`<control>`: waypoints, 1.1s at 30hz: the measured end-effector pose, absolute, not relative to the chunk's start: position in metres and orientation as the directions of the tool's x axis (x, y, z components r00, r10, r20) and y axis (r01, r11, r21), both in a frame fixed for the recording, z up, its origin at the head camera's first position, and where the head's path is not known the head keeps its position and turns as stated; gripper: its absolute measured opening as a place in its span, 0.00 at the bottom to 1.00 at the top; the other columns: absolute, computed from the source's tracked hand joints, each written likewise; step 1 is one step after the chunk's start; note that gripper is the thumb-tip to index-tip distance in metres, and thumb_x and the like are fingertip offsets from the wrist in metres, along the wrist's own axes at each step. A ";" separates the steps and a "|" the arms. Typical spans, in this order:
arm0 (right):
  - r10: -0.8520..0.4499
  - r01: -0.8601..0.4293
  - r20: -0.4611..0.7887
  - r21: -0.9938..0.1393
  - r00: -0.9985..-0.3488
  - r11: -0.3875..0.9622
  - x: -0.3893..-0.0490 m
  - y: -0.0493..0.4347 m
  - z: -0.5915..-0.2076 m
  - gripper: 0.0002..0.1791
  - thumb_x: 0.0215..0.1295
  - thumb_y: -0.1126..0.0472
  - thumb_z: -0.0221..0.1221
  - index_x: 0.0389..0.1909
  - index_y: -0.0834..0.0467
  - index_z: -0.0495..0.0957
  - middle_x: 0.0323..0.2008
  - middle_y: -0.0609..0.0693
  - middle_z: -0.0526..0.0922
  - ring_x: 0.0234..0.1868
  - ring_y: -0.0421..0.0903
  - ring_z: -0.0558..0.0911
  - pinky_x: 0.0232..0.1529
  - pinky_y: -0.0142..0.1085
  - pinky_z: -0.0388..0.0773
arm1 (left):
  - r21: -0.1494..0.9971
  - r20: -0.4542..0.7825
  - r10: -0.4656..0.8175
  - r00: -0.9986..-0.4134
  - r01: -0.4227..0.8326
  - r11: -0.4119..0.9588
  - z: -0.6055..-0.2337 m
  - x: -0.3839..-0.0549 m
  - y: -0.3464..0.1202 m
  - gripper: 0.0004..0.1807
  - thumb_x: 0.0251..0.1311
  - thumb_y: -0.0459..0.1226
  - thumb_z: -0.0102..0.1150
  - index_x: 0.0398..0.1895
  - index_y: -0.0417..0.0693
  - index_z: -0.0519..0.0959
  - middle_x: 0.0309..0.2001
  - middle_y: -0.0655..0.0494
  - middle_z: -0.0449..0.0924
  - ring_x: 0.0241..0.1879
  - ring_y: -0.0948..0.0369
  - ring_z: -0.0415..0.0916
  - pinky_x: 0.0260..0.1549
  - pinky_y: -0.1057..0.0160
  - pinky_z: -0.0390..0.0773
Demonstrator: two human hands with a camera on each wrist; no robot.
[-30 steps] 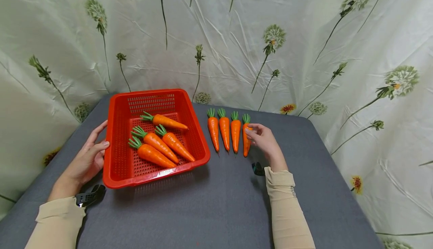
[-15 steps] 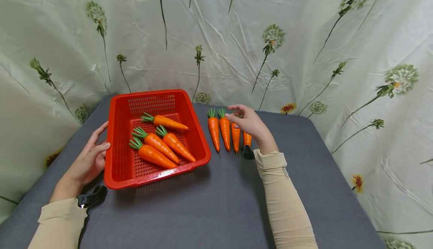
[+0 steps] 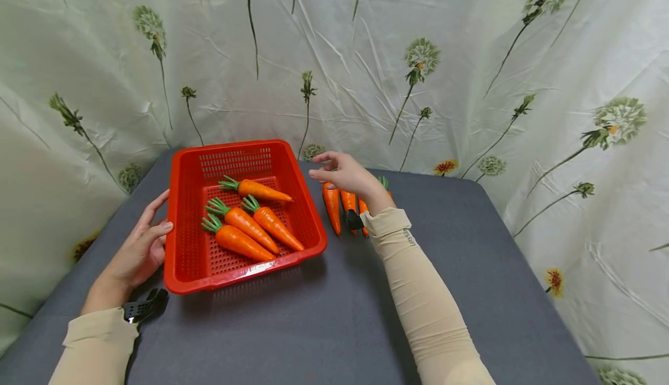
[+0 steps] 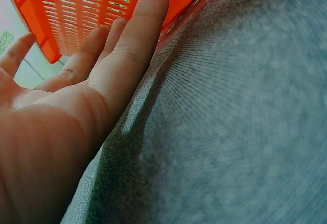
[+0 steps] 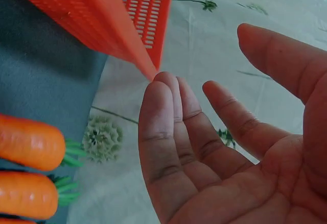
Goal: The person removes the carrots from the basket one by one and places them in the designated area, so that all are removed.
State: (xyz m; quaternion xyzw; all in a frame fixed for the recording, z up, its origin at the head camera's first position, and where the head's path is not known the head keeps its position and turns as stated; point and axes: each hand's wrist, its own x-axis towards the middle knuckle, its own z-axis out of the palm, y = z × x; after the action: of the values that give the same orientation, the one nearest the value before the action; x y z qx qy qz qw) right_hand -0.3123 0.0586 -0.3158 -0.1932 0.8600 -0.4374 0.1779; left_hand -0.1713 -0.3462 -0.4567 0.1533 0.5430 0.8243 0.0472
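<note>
By the left hand (image 3: pixel 137 254), the outer side wall of a red perforated plastic basket (image 3: pixel 245 276) was touched, the thumb and fingers being set against it without anything being encircled. Four orange carrots (image 3: pixel 243 242) with green tops were contained in the basket, to the right of that hand. Nothing was grasped by the right hand (image 3: pixel 345 174); its fingers were loosely extended and parted, beside the basket's far right corner, though whether the rim was touched could not be told. Beneath that hand and its wrist, more carrots (image 3: pixel 331 208) were laid side by side on the grey tabletop (image 3: pixel 313 327), partly hidden.
</note>
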 end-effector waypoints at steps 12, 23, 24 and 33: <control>-0.550 -0.139 -0.197 -0.849 -0.811 0.509 -0.328 0.015 -0.308 0.29 0.69 0.51 0.62 0.68 0.57 0.70 0.55 0.56 0.81 0.57 0.53 0.81 0.58 0.46 0.80 | 0.902 0.216 0.256 -0.942 0.093 -0.421 -0.455 -0.170 -0.345 0.39 0.75 0.26 0.36 0.81 0.65 0.40 0.62 0.55 0.73 0.54 0.60 0.82 0.46 0.57 0.86; -0.580 -0.121 -0.247 -0.845 -0.776 0.521 -0.336 -0.019 -0.307 0.25 0.69 0.55 0.62 0.65 0.55 0.72 0.59 0.56 0.79 0.62 0.56 0.78 0.59 0.43 0.79 | 0.913 0.205 0.249 -0.947 0.094 -0.396 -0.455 -0.169 -0.348 0.39 0.75 0.27 0.36 0.81 0.65 0.41 0.64 0.54 0.72 0.54 0.60 0.81 0.47 0.57 0.85; -0.583 -0.126 -0.251 -0.840 -0.773 0.528 -0.336 -0.022 -0.308 0.25 0.70 0.55 0.62 0.65 0.56 0.72 0.59 0.56 0.79 0.61 0.55 0.79 0.59 0.43 0.79 | 0.914 0.203 0.248 -0.947 0.093 -0.395 -0.455 -0.169 -0.348 0.39 0.75 0.27 0.36 0.81 0.65 0.41 0.64 0.54 0.72 0.54 0.60 0.81 0.47 0.57 0.85; -0.614 -0.175 -0.271 -0.805 -0.742 0.567 -0.338 -0.043 -0.320 0.25 0.70 0.58 0.62 0.65 0.58 0.72 0.68 0.57 0.70 0.62 0.58 0.78 0.62 0.47 0.77 | 0.921 0.179 0.230 -0.957 0.080 -0.382 -0.455 -0.170 -0.347 0.39 0.75 0.27 0.38 0.81 0.67 0.42 0.65 0.56 0.71 0.55 0.61 0.81 0.47 0.57 0.85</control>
State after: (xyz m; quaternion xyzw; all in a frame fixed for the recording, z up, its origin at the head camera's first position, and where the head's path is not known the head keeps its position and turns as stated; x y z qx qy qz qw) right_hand -0.3376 -0.0434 -0.3200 -0.2341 0.8421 -0.4023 0.2726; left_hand -0.1704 -0.3471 -0.4553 0.1400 0.5538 0.8195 0.0456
